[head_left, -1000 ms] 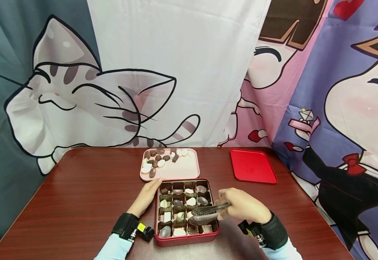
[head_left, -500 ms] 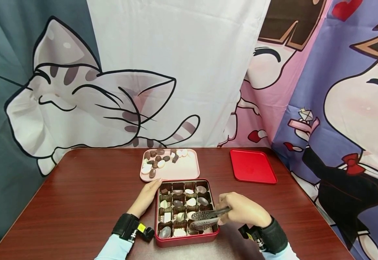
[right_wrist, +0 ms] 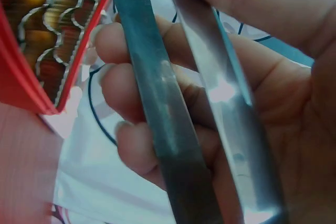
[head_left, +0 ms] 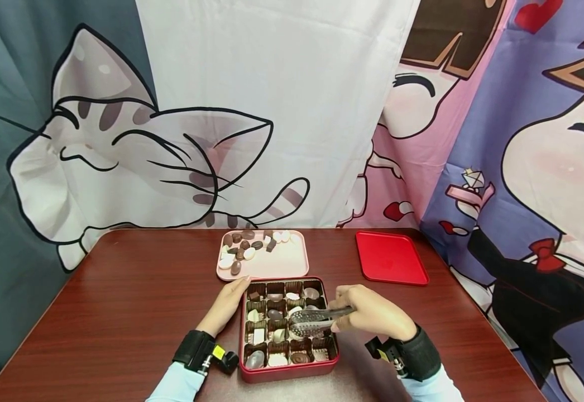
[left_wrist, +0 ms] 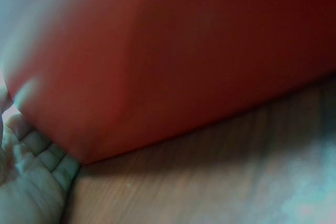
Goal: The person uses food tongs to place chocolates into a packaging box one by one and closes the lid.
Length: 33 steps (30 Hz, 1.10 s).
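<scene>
A red tin [head_left: 287,373] with a gold divided insert holds assorted chocolates in its compartments. My left hand [head_left: 225,306] holds the tin's far left corner, and its fingers [left_wrist: 47,156] pass behind the red wall in the left wrist view. My right hand [head_left: 369,312] grips perforated metal tongs [head_left: 317,322] from the right. Their heads overlap the right-middle compartments, hiding part of the contents; nothing shows pinched between them. The two tong arms [right_wrist: 163,98] run between thumb and fingers. A brown swirled chocolate [head_left: 300,357] sits in the front row, left of a chocolate-free compartment [head_left: 321,354].
Behind the tin is a pink tray [head_left: 292,259] with loose dark and white chocolates, mostly on its left side. A bare red tray [head_left: 391,257] lies at the back right. Printed curtains [head_left: 282,84] hang behind the brown table [head_left: 136,301].
The tongs first dipped slightly toward the front row, then rose away from it, uncovering the brown swirled chocolate. My left hand and the tin stay in place.
</scene>
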Tool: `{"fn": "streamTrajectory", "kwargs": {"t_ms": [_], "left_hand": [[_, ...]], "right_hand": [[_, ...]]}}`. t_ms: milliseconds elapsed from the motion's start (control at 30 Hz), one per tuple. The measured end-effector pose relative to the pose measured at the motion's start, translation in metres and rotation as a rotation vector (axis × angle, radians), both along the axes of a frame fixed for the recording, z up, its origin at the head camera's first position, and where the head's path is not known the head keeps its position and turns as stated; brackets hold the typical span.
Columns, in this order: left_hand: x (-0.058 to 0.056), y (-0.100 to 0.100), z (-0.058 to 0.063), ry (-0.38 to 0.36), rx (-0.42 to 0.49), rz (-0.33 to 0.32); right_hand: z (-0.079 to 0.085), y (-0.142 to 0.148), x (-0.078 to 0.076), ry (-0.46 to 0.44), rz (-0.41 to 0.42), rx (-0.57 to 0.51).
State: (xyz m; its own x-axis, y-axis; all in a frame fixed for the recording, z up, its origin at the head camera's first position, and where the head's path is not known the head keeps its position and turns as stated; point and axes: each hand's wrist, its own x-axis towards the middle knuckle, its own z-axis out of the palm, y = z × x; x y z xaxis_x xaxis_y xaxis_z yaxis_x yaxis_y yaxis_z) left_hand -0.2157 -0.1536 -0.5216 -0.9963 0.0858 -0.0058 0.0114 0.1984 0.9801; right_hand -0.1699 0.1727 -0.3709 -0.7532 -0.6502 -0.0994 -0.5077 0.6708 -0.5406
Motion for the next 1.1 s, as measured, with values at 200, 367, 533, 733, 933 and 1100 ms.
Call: {"fn": "streamTrajectory", "kwargs": {"t_ms": [200,367,533,733,933,1100], "left_hand": [[0.000,0.000,0.000,0.004,-0.006,0.009],[0.000,0.000,0.001,-0.002,-0.004,0.013],[0.001,0.001,0.002,0.003,-0.011,0.015],[0.002,0.001,0.003,-0.001,-0.006,0.015],[0.003,0.000,0.004,0.007,-0.014,0.020],[0.001,0.001,0.002,0.008,-0.018,0.026]], "right_hand": [[0.011,-0.012,-0.014,0.039,-0.027,-0.013],[0.018,-0.022,-0.034,0.125,-0.061,-0.037],[0.016,-0.031,-0.057,0.151,-0.147,-0.069],[0.007,-0.041,-0.091,0.149,-0.235,-0.032],[-0.006,-0.052,-0.123,0.197,-0.265,0.076],[-0.022,-0.063,-0.144,0.234,-0.266,0.137]]}}
